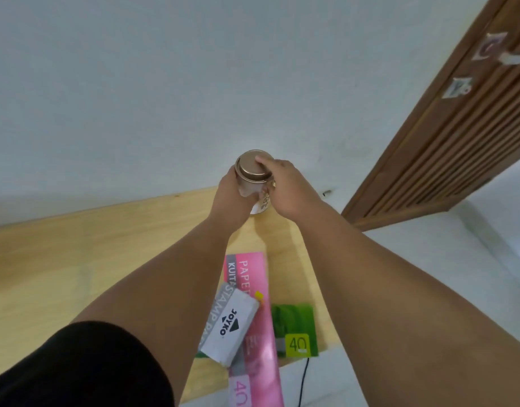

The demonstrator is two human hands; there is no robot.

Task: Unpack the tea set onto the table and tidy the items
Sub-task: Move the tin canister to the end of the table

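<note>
A small clear glass jar (251,186) with a gold metal lid (251,166) is held at the far edge of the wooden table (76,254), close to the white wall. My left hand (232,198) grips the jar's body from the left. My right hand (285,186) is over the lid, its fingers touching the top and right rim. A white cup or tin (260,205) with a dark print shows just behind and below the jar, mostly hidden by my hands.
Near the table's front lie a pink paper pack (253,318), a grey-white stamp pad box (232,324) on top of it, and a green pack (297,327). A black cable (304,377) hangs off the front edge. A brown slatted door (458,142) stands at right.
</note>
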